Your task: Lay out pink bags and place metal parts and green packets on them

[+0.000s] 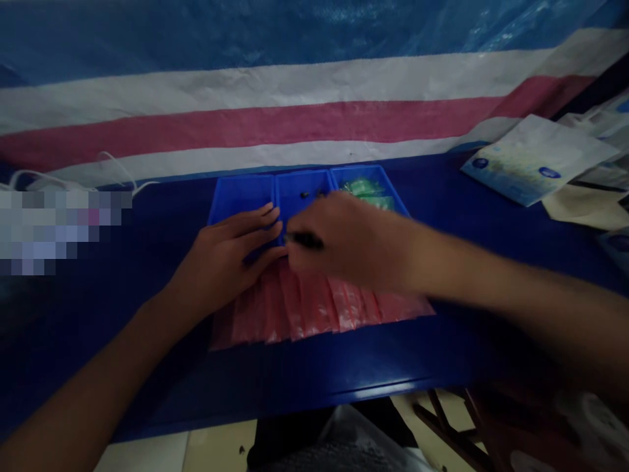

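My right hand (348,239) is closed over the front of a blue tray with three compartments (244,190), its fingers round a small black object (305,240) with a thin paler end. Motion blur hides what kind of object this is. My left hand (228,255) lies palm down with fingers apart, its fingertips at the tray's front and close to my right hand. Beneath both hands, several red plastic packets (314,305) overlap in a row. Small dark pieces (304,195) lie in the middle compartment. Green packets (363,188) fill part of the right one, partly hidden by my right hand.
The tray stands on a dark blue table (295,373) against a striped plastic sheet (275,121). White and blue printed packaging (535,160) is piled at the right. A white cord (120,167) lies at the left, near a pixelated area. A dark red stool (496,426) stands below the table's front edge.
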Demonstrator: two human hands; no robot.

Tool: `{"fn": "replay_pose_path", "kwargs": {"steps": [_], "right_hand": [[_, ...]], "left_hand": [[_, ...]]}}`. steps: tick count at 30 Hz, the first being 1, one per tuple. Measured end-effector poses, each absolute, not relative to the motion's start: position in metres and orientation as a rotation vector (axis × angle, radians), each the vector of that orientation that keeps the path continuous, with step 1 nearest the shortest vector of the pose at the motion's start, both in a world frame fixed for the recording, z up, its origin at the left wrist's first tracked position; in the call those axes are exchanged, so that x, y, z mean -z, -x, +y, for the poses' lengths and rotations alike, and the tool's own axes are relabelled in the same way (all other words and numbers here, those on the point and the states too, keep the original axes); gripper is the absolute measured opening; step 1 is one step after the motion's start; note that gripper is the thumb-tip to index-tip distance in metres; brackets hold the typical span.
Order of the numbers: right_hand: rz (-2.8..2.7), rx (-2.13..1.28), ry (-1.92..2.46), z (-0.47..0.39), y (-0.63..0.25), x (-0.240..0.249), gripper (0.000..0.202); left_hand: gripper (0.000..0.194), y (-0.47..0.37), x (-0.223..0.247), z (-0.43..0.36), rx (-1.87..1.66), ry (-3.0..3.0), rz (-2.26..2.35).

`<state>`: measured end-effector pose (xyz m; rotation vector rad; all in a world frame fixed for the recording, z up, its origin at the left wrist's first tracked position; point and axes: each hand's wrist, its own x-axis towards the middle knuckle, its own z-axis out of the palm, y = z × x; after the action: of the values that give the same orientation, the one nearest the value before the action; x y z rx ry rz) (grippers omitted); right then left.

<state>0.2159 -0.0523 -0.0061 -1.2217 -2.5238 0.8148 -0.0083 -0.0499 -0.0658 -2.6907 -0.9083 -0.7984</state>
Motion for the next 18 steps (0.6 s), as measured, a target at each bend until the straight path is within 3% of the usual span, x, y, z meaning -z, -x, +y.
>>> {"fn": "replay_pose_path", "kwargs": {"steps": [2, 4, 7, 12, 18], "right_hand": [[-2.758, -0.498, 1.117, -0.076, -0.213, 0.024, 0.015], [-2.937, -0.088, 0.904, -0.092, -0.212, 0.041, 0.018], [-2.990, 0.194, 0.839, -0.101, -0.217, 0.056, 0.016], [-2.934, 0.199, 0.797, -0.099, -0.229, 0.052, 0.007], [-2.866, -0.173, 0.843, -0.091, -0.243, 0.023, 0.020]], "left_hand": [[0.026, 0.009, 0.066, -0.049, 0.818, 2.713, -0.881], [0.023, 0.008, 0.067, -0.049, 0.841, 2.709, -0.860], [0.022, 0.007, 0.067, -0.050, 0.854, 2.701, -0.854], [0.026, 0.006, 0.069, -0.049, 0.861, 2.716, -0.838], [0.028, 0.008, 0.069, -0.049, 0.873, 2.730, -0.830]]}}
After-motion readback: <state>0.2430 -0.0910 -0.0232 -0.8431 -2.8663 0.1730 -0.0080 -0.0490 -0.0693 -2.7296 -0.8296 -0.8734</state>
